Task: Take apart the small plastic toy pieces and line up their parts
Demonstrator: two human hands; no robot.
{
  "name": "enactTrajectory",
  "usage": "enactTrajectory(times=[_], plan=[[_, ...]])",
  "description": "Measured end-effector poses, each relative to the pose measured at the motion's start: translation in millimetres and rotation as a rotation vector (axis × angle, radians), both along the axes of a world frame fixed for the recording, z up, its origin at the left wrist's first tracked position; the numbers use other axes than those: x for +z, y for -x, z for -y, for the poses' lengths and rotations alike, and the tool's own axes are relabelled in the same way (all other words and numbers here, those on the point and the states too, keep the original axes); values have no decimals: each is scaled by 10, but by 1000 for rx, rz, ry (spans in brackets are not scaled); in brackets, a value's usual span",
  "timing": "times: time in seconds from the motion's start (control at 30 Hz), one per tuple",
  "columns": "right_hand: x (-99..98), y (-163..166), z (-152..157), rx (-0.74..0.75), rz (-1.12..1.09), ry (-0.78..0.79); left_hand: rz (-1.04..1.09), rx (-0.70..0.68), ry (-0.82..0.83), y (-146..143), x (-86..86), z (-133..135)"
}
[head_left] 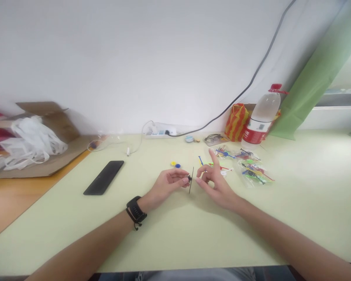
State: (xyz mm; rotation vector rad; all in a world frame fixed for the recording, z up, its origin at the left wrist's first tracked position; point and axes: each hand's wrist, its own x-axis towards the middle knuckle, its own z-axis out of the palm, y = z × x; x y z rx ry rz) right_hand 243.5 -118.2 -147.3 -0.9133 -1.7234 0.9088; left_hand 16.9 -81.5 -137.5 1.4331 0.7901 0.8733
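My left hand pinches a small black hub with a thin dark stick standing upright through it, just above the pale green table. My right hand is beside it with the thumb and a bent finger at the stick's other side and the index finger pointing up. A black watch is on my left wrist. Just behind the hands lie a yellow cap and a blue cap and loose coloured sticks.
Clear bags of coloured plastic pieces lie to the right of my hands. A black phone lies at the left. At the back stand a water bottle, a striped bag, a power strip, and cardboard with white plastic.
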Motion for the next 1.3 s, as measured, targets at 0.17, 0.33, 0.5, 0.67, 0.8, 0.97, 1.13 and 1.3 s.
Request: enactTrajectory(times=[0.17, 0.33, 0.5, 0.67, 0.8, 0.97, 1.13, 1.3], plan=[[13, -10, -1, 15, 41, 34, 13, 15, 13, -2, 7, -2], [62, -77, -53, 47, -28, 59, 52, 42, 43, -22, 13, -6], [73, -111, -113, -104, 166, -22, 72, 52, 51, -18, -19, -24], [-35, -102, -130, -74, 472, -129, 96, 83, 80, -12, -13, -35], [-75, -80, -96, -54, 567, -216, 180, 112, 150, -5, 22, -50], [-88, -67, -69, -86, 662, -269, 288, 82, 228, 36, 48, -95], [-83, -67, -59, -131, 735, -267, 354, 92, 326, 77, 59, -145], [-97, -93, -72, -223, 773, -274, 377, 109, 370, 92, 110, -166]])
